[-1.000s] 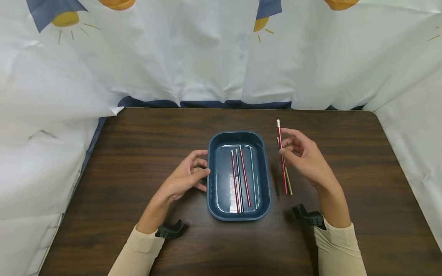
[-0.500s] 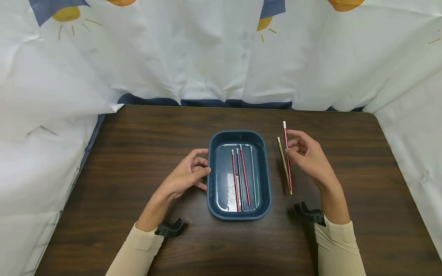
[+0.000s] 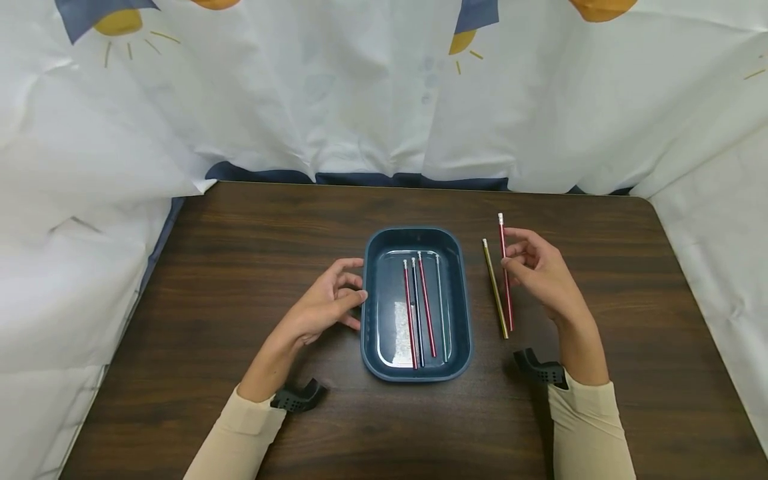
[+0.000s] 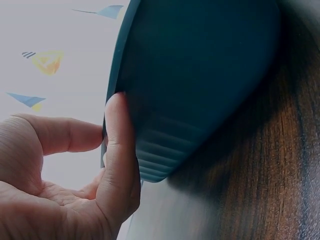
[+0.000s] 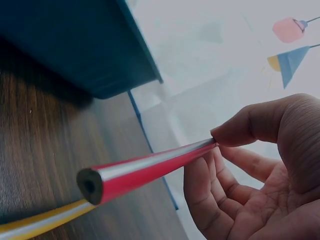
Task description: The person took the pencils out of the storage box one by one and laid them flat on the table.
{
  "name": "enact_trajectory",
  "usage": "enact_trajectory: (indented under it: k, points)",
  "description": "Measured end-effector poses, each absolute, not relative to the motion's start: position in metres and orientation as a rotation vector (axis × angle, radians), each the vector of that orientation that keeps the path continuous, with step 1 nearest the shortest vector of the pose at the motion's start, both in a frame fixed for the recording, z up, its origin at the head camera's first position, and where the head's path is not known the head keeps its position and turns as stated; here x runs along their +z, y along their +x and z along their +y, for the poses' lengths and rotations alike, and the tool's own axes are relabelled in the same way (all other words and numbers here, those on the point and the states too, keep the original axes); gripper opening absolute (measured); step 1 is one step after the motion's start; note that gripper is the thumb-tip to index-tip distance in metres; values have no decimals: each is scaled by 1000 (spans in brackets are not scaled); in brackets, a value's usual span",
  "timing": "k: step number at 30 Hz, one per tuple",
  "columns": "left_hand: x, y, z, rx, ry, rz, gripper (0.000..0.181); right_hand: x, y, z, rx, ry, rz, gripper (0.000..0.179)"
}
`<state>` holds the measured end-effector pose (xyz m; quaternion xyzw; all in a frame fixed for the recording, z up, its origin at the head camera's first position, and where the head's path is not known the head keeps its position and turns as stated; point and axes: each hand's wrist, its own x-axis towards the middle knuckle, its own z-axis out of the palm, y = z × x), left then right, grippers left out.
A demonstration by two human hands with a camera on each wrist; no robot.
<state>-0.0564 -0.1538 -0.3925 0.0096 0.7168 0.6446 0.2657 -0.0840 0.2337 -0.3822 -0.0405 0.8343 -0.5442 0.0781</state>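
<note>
My right hand [image 3: 534, 268] pinches a red pencil [image 3: 509, 308] with a white eraser end, between thumb and fingers. In the right wrist view this pencil [image 5: 145, 172] shows a silver stripe and an unsharpened flat end towards the camera. Just left of it a yellow-gold pencil [image 3: 495, 287] lies on the table. My left hand [image 3: 327, 301] holds the left rim of a dark blue tray [image 3: 414, 375]; the left wrist view has the thumb at the rim and fingers against the outer wall [image 4: 195, 60]. Inside the tray lie two red pencils, a dark blue pencil [image 3: 417, 313] and a green pencil [image 3: 442, 310].
The dark wood table [image 3: 270, 220] has a white patterned curtain [image 3: 372, 87] along its back and sides. Each wrist carries a black camera mount, one near the tray's lower left and one [image 3: 540, 369] at its lower right.
My right hand has moved a little to the right with the red pencil, away from the yellow-gold pencil that it overlapped before. The left hand stays at the tray's rim.
</note>
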Motion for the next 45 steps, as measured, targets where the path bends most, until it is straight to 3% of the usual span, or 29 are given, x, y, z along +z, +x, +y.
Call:
enact_trajectory:
  k: [45]
  points:
    - [-392, -57, -152, 1748, 29, 1935, 68, -406, -90, 241, -1216, -39, 2757, 52]
